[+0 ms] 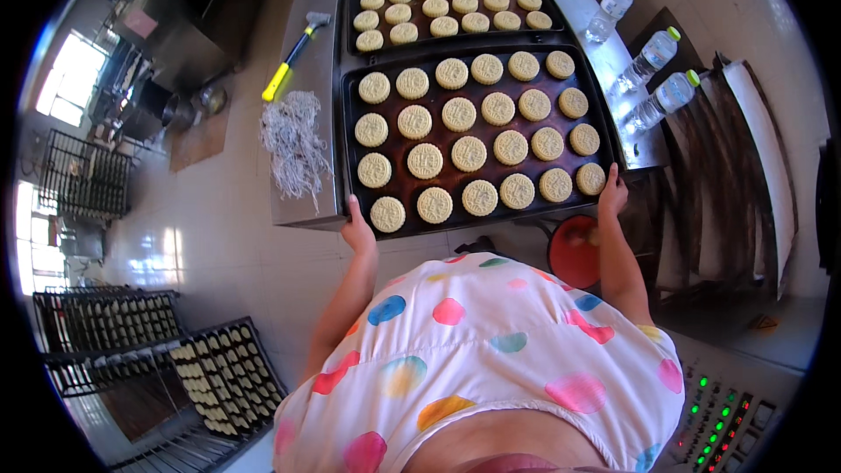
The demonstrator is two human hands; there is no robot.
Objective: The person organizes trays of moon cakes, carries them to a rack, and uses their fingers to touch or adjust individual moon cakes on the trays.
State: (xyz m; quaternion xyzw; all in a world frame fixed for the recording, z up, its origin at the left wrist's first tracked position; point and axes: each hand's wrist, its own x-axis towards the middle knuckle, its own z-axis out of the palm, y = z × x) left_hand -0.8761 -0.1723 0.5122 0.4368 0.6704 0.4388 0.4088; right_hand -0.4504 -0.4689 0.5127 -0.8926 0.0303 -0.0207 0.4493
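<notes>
A dark baking tray [412,229] of pale, round, stamped mooncakes [469,153] lies in front of me, its near edge at the end of the steel table. At its near left corner, my left hand [358,229] grips the rim with the thumb up along the side. My right hand [613,193] holds the near right corner in the same way. The fingers of both hands are mostly hidden under the tray. Directly beyond it sits a second tray [453,41] with rows of the same mooncakes, and part of a third tray shows at the far end.
On the table's left side lie a yellow-handled hammer [289,66] and a heap of grey string [294,142]. Several water bottles [644,61] stand along the right ledge. A red stool [575,250] is below right. Loaded tray racks [223,372] stand at the lower left, a lit control panel [714,420] lower right.
</notes>
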